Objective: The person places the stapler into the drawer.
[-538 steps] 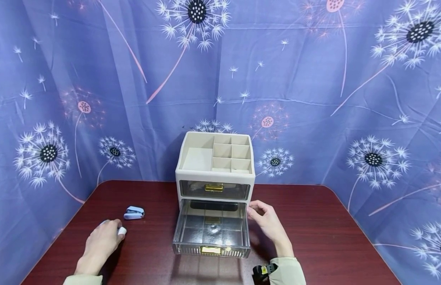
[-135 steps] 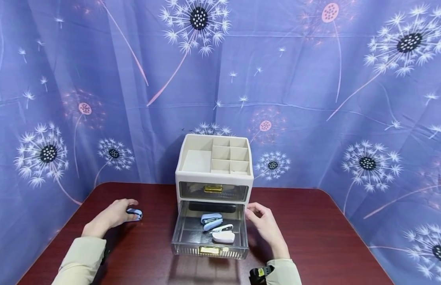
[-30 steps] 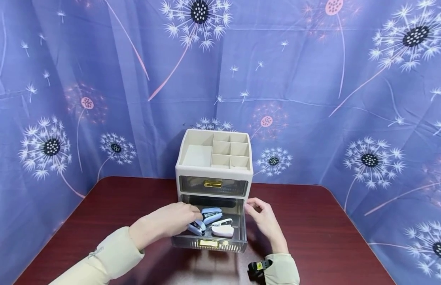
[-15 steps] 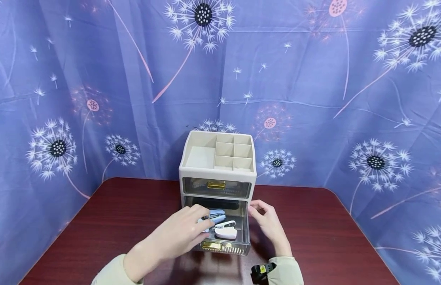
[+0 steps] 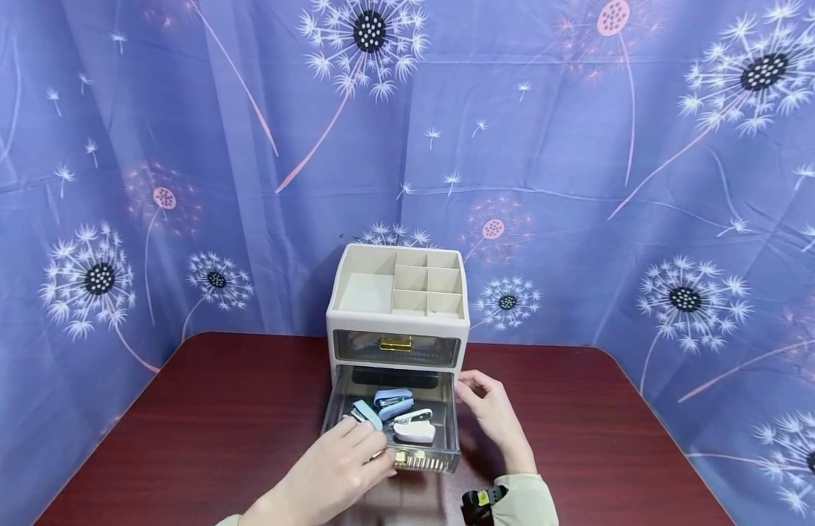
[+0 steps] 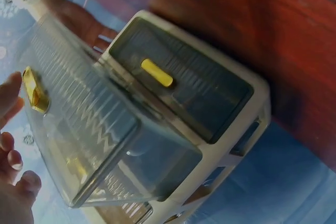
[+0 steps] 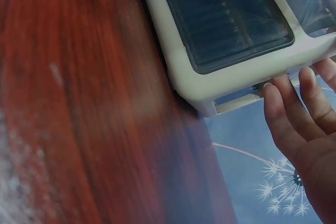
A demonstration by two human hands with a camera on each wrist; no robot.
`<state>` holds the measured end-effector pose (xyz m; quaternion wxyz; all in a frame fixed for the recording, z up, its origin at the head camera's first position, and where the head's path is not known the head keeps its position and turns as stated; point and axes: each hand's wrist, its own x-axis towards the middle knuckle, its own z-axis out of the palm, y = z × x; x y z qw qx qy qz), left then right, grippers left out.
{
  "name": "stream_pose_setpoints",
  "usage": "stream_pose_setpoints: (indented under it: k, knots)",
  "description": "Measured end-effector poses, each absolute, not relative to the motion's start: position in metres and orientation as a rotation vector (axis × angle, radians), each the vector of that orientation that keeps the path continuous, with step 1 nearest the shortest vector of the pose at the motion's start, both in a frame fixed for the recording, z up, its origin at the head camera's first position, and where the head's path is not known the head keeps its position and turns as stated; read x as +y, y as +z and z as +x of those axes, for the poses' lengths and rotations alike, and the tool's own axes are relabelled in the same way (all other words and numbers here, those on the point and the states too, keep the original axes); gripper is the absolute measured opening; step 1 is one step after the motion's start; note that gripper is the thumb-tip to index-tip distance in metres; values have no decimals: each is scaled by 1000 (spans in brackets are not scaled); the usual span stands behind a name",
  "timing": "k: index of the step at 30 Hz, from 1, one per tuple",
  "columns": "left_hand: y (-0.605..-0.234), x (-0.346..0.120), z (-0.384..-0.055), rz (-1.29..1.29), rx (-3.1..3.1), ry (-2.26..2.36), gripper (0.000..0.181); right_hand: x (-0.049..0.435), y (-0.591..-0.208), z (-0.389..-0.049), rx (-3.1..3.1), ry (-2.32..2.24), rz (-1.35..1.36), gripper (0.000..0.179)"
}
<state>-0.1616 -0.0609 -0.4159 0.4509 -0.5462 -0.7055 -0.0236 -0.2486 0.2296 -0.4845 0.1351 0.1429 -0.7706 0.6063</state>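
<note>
A cream desktop organizer (image 5: 397, 319) has its clear lower drawer (image 5: 440, 405) pulled out. Three small staplers lie inside: a blue stapler (image 5: 395, 409), a lighter blue stapler (image 5: 368, 414) at the left, and a white stapler (image 5: 414, 431) at the front. My left hand (image 5: 335, 467) is at the drawer's front, partly covering the lighter blue stapler and the gold handle. In the left wrist view its loosely bent fingertips are close by the gold handle (image 6: 34, 90). My right hand (image 5: 493, 409) touches the organizer's right side with its fingertips, fingers extended.
Above the open drawer is a closed upper drawer (image 5: 361, 347) with a gold handle. Divided compartments (image 5: 428, 281) form the organizer's top. It stands on a dark red wooden table (image 5: 565, 424), with a blue dandelion-print curtain (image 5: 565, 146) behind.
The drawer was bare at first; the staplers have moved into it from the table's left. My left hand has just drawn back from inside to the drawer's front. The right hand stays put.
</note>
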Motion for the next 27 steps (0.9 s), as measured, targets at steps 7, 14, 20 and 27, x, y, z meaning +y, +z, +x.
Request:
stream_pose_setpoints:
  k: [7, 14, 20, 27]
  knots:
    - [-423, -61, -161, -1330, -1733, 84, 27, 229, -484, -249, -2230, 1775, 411, 11]
    - [-422, -59, -160, -1313, -1692, 107, 29, 228, -476, -244, -2235, 1779, 427, 12]
    - [-422, -59, -161, -1300, -1728, 77, 28, 220, -456, -232, -2251, 1770, 416, 10]
    - [-428, -56, -168, -1264, -1838, 14, 28, 218, -453, -230, -2264, 1773, 404, 11]
